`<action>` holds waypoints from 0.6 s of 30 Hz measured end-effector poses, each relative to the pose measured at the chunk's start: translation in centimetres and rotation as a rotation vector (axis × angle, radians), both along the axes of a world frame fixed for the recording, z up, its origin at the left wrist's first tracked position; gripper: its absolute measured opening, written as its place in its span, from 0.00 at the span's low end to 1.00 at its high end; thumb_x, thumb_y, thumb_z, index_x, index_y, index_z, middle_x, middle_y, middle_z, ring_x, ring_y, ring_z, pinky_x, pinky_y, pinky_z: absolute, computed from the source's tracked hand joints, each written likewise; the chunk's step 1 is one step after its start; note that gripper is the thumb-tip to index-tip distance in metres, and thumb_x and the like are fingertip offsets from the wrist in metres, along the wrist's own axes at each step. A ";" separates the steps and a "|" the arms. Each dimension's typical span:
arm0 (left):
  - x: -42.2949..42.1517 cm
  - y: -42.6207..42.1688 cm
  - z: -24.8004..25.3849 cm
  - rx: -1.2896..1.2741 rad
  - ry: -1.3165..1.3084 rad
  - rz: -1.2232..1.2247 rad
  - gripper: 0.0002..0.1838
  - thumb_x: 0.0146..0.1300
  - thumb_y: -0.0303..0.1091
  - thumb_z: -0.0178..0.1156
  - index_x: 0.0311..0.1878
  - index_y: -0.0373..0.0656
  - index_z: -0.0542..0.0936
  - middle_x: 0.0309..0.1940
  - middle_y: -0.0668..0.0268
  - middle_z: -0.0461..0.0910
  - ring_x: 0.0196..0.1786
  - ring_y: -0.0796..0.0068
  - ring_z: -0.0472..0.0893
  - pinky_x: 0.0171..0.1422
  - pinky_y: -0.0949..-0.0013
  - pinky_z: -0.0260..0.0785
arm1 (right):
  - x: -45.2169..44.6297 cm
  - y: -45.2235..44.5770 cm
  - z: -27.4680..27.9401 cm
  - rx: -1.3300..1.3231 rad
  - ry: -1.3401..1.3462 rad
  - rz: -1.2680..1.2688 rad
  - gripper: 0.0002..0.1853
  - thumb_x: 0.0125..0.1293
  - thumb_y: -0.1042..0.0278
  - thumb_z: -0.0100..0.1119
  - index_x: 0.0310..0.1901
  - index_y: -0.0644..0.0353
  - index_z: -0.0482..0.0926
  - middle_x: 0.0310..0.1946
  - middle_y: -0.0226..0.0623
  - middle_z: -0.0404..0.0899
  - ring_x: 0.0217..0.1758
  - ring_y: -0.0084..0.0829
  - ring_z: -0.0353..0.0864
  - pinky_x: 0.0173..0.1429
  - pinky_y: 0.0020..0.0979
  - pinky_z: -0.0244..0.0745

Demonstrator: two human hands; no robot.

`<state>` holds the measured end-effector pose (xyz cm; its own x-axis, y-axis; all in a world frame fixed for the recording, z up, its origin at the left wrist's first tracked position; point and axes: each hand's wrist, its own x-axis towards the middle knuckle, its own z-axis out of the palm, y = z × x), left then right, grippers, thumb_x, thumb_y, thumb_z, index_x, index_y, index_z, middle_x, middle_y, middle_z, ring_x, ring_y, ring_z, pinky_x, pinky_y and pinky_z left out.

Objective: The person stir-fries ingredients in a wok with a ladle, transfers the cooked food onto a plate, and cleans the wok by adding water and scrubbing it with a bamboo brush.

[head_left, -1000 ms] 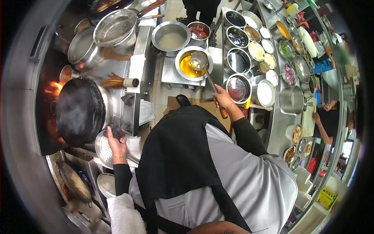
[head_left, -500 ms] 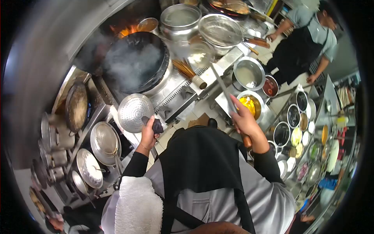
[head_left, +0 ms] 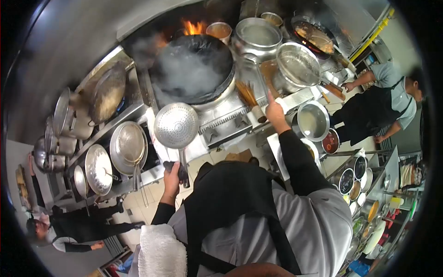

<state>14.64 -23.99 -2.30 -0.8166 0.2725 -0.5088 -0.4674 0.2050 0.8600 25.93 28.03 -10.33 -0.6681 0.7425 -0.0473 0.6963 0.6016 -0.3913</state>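
Note:
My right hand (head_left: 276, 114) reaches forward over the stove's front edge, closed on a long-handled ladle (head_left: 263, 78) that points away from me among the pots. My left hand (head_left: 171, 179) is closed on a dark cloth (head_left: 171, 166). Just beside it is the dark grip of a perforated skimmer (head_left: 176, 125), whose round bowl lies at the stove's front edge. A large black wok (head_left: 194, 69) smokes on the burner, with orange flames (head_left: 193, 27) behind it. The bamboo brush (head_left: 249, 98) stands between the wok and my right hand.
A wire strainer (head_left: 299, 64) lies over a pot at the right. Steel pots (head_left: 313, 121) stand lower right, near a co-worker (head_left: 374, 104). Strainers and pans (head_left: 98, 170) line the left, with another person (head_left: 83, 228) beyond. Sauce containers (head_left: 346, 181) crowd the right counter.
My right hand has gone forward with the ladle, from beside my body to over the stove's edge. The view has turned, and the person at lower left now shows more fully.

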 end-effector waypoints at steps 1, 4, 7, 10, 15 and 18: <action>-0.5 -0.3 -1.4 -0.004 0.040 -0.028 0.14 0.74 0.44 0.62 0.37 0.44 0.81 0.24 0.69 0.79 0.20 0.80 0.74 0.21 0.71 0.63 | 0.9 1.0 -2.9 0.016 0.030 0.009 0.40 0.62 0.73 0.55 0.79 0.52 0.60 0.36 0.62 0.85 0.42 0.59 0.86 0.52 0.55 0.78; -2.4 1.0 -2.6 -0.086 0.243 -0.183 0.15 0.73 0.42 0.63 0.40 0.38 0.83 0.29 0.67 0.82 0.32 0.75 0.81 0.38 0.67 0.73 | 2.8 -0.4 -3.0 0.202 0.008 0.024 0.33 0.67 0.63 0.62 0.73 0.54 0.68 0.42 0.54 0.82 0.45 0.59 0.83 0.51 0.55 0.79; -4.9 3.4 -3.6 -0.261 0.565 -0.343 0.16 0.70 0.42 0.66 0.42 0.34 0.83 0.34 0.59 0.84 0.39 0.64 0.83 0.48 0.62 0.76 | 5.0 -5.3 2.0 0.251 0.143 -0.057 0.34 0.64 0.66 0.66 0.73 0.55 0.70 0.54 0.53 0.77 0.57 0.54 0.78 0.61 0.49 0.76; -6.4 6.9 -5.7 -0.433 0.869 -0.484 0.24 0.64 0.42 0.69 0.54 0.30 0.79 0.50 0.42 0.81 0.53 0.40 0.79 0.62 0.49 0.71 | 10.8 -11.6 3.6 0.219 0.311 0.017 0.35 0.58 0.77 0.65 0.71 0.55 0.72 0.52 0.51 0.77 0.56 0.53 0.77 0.64 0.48 0.74; -8.9 7.2 -11.8 -0.838 0.965 -1.011 0.36 0.60 0.49 0.72 0.62 0.30 0.77 0.56 0.42 0.81 0.57 0.39 0.81 0.61 0.48 0.73 | 24.8 -27.8 9.4 0.084 0.257 -0.353 0.33 0.64 0.74 0.63 0.73 0.48 0.71 0.50 0.45 0.78 0.54 0.50 0.80 0.58 0.45 0.79; -8.5 9.2 -15.2 -0.502 1.371 -1.001 0.36 0.61 0.50 0.71 0.61 0.28 0.77 0.51 0.40 0.83 0.50 0.38 0.83 0.55 0.46 0.74 | 33.5 -36.6 9.9 0.077 0.250 -0.726 0.32 0.66 0.70 0.66 0.72 0.48 0.73 0.50 0.43 0.78 0.53 0.46 0.82 0.57 0.43 0.80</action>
